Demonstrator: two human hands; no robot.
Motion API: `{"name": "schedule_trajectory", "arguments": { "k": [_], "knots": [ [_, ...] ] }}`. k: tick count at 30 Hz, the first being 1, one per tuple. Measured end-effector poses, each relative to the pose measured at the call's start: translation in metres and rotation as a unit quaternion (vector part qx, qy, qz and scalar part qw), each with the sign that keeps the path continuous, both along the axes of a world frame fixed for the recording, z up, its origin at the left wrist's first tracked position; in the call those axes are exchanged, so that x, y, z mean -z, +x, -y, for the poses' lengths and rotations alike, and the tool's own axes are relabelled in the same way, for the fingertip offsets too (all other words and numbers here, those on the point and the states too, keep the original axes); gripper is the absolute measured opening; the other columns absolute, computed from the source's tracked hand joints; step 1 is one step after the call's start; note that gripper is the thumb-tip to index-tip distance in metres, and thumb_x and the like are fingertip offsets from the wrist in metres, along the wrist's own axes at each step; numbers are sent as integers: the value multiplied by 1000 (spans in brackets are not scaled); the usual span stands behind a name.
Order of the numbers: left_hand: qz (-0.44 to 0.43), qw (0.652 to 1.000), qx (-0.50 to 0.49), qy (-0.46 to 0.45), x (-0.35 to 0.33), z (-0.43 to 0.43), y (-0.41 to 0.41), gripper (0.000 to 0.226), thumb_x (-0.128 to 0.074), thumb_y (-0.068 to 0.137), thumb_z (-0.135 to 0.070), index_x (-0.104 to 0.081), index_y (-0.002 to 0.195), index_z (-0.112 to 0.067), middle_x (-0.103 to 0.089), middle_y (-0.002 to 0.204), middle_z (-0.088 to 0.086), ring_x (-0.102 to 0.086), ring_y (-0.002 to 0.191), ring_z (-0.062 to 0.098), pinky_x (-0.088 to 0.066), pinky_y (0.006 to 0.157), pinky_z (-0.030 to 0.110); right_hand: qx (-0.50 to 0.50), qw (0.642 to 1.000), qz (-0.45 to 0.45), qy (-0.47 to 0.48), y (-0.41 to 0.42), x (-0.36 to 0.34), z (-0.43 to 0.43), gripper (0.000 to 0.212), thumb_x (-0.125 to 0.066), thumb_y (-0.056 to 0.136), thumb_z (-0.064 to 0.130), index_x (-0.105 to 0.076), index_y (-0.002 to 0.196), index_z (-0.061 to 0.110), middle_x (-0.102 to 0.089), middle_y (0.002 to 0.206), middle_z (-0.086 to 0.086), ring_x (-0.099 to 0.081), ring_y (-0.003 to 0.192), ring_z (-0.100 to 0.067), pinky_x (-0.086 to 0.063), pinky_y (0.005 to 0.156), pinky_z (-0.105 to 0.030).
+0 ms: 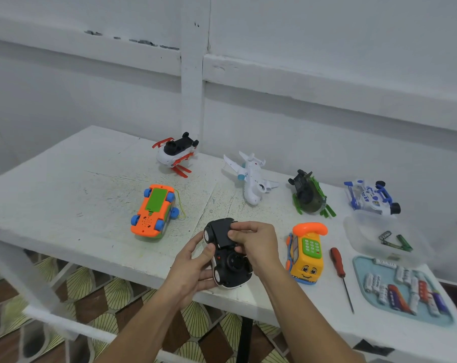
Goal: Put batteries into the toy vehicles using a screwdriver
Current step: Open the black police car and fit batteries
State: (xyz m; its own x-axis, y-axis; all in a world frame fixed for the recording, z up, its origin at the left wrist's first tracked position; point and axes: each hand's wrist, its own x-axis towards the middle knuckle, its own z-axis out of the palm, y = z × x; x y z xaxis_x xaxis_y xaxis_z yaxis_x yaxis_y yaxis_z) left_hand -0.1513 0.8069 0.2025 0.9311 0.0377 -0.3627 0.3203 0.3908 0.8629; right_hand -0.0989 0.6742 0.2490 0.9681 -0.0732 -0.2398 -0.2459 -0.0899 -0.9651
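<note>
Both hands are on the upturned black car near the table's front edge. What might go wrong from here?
1. The left hand and right hand hold the black car right at the table's front edge. If the black panel under the right hand's fingers pops loose, it may drop to the patterned floor.
2. The screwdriver lies beyond the yellow toy bus, so a hasty reach for it could bump the bus.

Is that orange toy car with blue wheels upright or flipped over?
Flipped over: the orange car lies with its blue wheels and green underside panel facing up.
</note>
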Motion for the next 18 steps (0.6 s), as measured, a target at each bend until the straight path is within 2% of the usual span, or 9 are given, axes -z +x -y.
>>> {"name": "schedule_trajectory", "arguments": {
  "k": [3,6,10,13,18],
  "knots": [
    [-1,1000,-1,2,-1,0,0,38,-61,94,-27,-47,127,-40,-76,97,14,-74,80,37,-59,59,36,8,999,23,-42,-2,2,-3,18,-78,75,5,-74,81,22,-73,80,-7,-65,65,-16,-54,65,-26],
    [-2,1000,0,4,-2,0,0,38,-60,95,-27,-47,128,-40,-76,98,16,-74,81,38,-60,64,39,10,997,44,-69,-3,3,-5,19,-79,75,8,-74,82,25,-72,81,-4,-68,75,-18,-55,77,-30],
    [-3,1000,-3,7,-4,1,0,38,-60,95,-25,-48,129,-39,-75,99,17,-74,80,38,-61,67,41,1,992,62,-108,-3,2,-7,17,-77,78,10,-71,86,24,-69,81,-2,-65,77,-15,-47,66,-21],
    [-3,1000,-3,7,-5,2,-1,39,-60,96,-24,-47,130,-38,-75,98,18,-74,81,38,-61,63,40,-8,987,67,-146,-2,3,-6,15,-76,79,12,-66,79,23,-64,76,1,-60,70,-11,-39,58,-20],
    [-2,1000,-10,11,-3,3,-1,42,-60,96,-25,-47,134,-37,-75,102,16,-74,82,38,-61,66,42,-36,980,100,-166,-1,7,-1,21,-78,77,15,-59,71,22,-55,68,5,-52,64,-9,-38,60,-23]
  ]
}}
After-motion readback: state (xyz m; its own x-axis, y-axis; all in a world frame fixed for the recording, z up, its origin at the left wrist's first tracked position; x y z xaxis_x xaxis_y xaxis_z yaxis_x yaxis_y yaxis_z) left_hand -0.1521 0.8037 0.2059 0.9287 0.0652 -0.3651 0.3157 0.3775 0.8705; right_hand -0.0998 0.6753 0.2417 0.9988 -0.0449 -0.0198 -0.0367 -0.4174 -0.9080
